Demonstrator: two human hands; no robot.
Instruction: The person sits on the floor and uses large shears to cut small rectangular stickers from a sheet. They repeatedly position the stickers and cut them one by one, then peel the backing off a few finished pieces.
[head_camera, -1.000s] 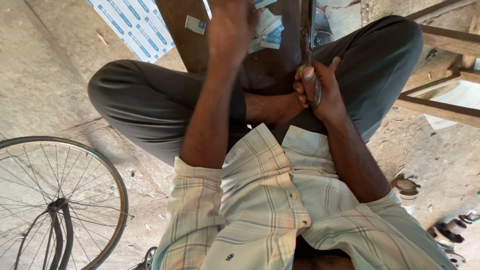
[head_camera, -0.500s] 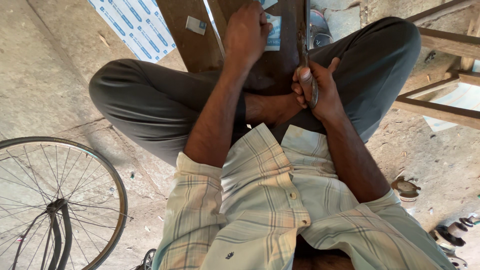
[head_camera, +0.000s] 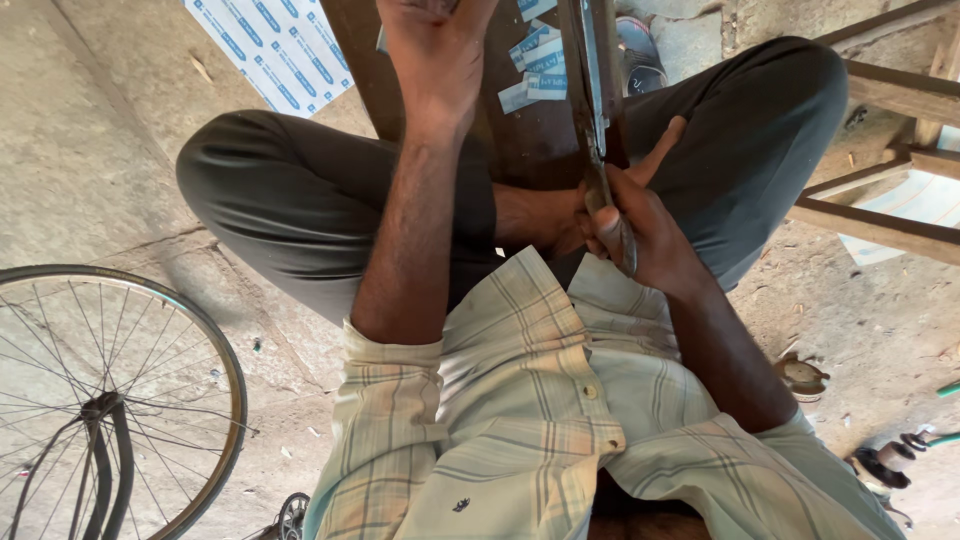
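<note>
I saw the right hand (head_camera: 625, 235) closed around the handle of a long metal blade (head_camera: 590, 90), keeping it upright against the dark wooden board (head_camera: 520, 140). The left hand (head_camera: 435, 55) pressed on the board, seemingly to steady it; its fingers ran past the picture's edge, so I couldn't tell their spread.

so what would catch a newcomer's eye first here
Probably the right hand at centre, gripping the handle of a long metal tool that runs up along a dark wooden board. The left hand presses on that board near the top edge. A bicycle wheel fills the lower left corner, on the concrete floor.
</note>
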